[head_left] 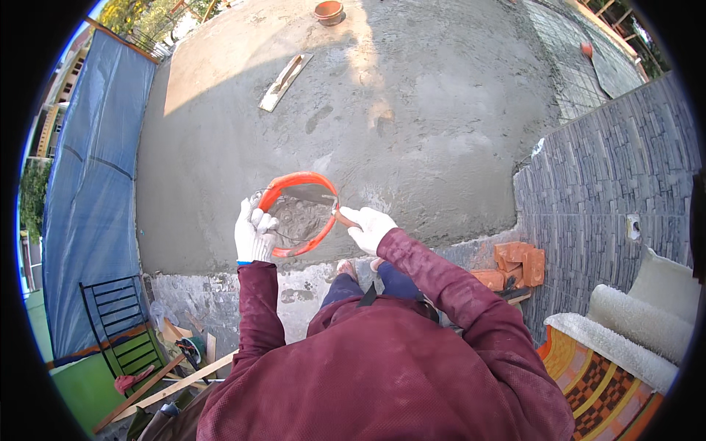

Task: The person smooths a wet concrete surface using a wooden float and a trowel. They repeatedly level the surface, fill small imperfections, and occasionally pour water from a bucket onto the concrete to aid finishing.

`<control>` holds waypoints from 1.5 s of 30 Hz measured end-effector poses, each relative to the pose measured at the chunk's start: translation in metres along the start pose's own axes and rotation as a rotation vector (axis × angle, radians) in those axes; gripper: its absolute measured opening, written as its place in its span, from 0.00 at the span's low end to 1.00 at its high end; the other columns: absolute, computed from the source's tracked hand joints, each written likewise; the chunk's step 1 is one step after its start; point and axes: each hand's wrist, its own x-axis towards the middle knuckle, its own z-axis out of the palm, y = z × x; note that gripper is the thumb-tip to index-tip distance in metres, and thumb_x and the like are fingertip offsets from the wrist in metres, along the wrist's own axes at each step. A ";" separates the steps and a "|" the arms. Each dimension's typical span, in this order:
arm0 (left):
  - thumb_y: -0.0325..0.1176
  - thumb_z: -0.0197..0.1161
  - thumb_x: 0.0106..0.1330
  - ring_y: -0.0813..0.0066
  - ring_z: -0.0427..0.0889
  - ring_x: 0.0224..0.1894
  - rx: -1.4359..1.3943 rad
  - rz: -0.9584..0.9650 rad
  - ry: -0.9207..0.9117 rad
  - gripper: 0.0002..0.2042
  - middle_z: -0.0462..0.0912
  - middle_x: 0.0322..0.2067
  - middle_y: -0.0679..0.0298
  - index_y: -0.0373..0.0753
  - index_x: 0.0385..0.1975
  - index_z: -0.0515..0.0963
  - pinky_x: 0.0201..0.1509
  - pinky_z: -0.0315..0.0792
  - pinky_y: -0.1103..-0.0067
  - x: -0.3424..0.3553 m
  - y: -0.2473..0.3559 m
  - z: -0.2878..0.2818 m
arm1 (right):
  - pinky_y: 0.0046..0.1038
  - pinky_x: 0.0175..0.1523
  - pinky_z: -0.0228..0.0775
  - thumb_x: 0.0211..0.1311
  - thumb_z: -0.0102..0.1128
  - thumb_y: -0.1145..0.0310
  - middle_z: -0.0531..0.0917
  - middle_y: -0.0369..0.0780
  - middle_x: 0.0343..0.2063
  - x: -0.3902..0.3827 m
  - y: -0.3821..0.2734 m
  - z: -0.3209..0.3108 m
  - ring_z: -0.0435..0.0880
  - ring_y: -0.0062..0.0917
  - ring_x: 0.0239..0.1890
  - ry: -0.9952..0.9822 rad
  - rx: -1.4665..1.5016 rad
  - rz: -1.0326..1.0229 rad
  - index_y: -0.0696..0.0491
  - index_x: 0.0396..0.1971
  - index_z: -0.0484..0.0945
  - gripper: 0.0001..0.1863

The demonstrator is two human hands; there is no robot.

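An orange bucket (318, 245) is in front of me, with wet grey mortar (298, 220) inside. My left hand (254, 231), in a white knitted glove, is closed on the bucket's left side, by its thin wire handle; the rim hides part of the grip. My right hand (369, 229), gloved the same way, grips the short brown handle of a trowel (343, 217) at the bucket's right edge. The trowel's grey blade reaches across the far inside of the bucket, over the mortar. Beyond spreads a wet grey concrete surface (441, 147).
A long float (285, 82) lies on the concrete, and a reddish-brown tub (329, 12) stands farther off. Orange bricks (521, 263) are stacked at right beside a grey stone-patterned wall (610, 169). At left hang blue sheeting (95, 184) and a black metal rack (121, 323) near loose planks (176, 388).
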 end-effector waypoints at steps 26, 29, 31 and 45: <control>0.41 0.54 0.78 0.79 0.55 0.12 -0.120 0.140 0.493 0.08 0.53 0.13 0.76 0.44 0.43 0.74 0.20 0.60 0.80 0.284 0.024 -0.049 | 0.27 0.16 0.70 0.60 0.65 0.67 0.80 0.38 0.25 0.027 0.375 -0.452 0.75 0.21 0.13 0.781 0.377 0.920 0.56 0.58 0.75 0.26; 0.39 0.56 0.75 0.81 0.48 0.09 -0.054 0.221 0.621 0.09 0.48 0.11 0.78 0.51 0.29 0.73 0.17 0.55 0.78 0.314 0.036 0.001 | 0.28 0.31 0.79 0.57 0.65 0.69 0.84 0.40 0.39 0.090 0.422 -0.487 0.84 0.22 0.28 0.744 0.291 1.043 0.56 0.64 0.74 0.31; 0.39 0.57 0.75 0.81 0.48 0.09 -0.093 0.182 0.605 0.09 0.49 0.11 0.79 0.51 0.30 0.74 0.17 0.54 0.78 0.355 0.022 0.052 | 0.28 0.45 0.80 0.51 0.65 0.72 0.87 0.39 0.41 0.067 0.489 -0.493 0.86 0.25 0.41 0.846 -0.118 0.985 0.59 0.60 0.77 0.31; 0.42 0.62 0.75 0.84 0.51 0.15 -0.062 0.129 0.289 0.08 0.51 0.16 0.79 0.47 0.39 0.79 0.22 0.51 0.80 0.694 0.055 0.464 | 0.37 0.64 0.73 0.61 0.63 0.65 0.84 0.53 0.55 0.496 0.409 -0.709 0.84 0.45 0.58 0.471 -0.218 0.574 0.57 0.66 0.74 0.31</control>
